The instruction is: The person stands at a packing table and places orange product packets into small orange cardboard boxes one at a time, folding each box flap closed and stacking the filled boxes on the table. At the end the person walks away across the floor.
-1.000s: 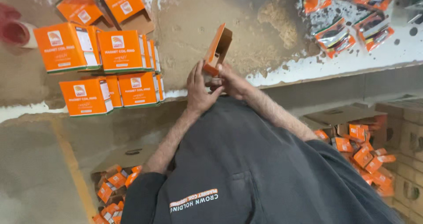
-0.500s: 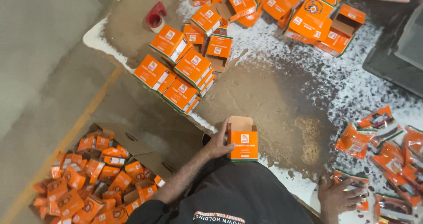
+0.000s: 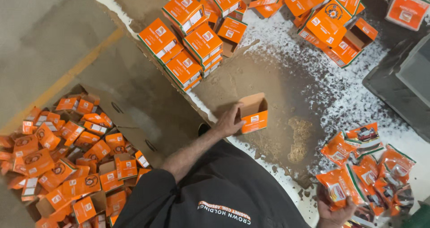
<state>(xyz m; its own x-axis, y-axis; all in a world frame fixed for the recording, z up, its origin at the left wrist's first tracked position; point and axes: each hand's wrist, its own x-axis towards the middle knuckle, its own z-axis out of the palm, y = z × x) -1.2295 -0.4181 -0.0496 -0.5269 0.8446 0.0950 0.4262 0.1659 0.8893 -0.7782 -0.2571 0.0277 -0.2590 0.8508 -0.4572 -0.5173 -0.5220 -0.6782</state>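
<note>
Holding a shiny orange packet [image 3: 337, 190] tight, the right hand [image 3: 333, 212] was low by the person's side, next to the packet pile [image 3: 376, 163], and the left hand [image 3: 228, 121] gripped the side of a small open box [image 3: 254, 114] that stood on the worn table [image 3: 277, 82]. To do this part well, I think the box should be kept upright and steady with its open top clear, so the packet can slide in flat without bending. Farther off, closed boxes [image 3: 188, 42] sat stacked on the table, and down on the floor a big carton [image 3: 130, 120] was full of more small boxes.
</note>
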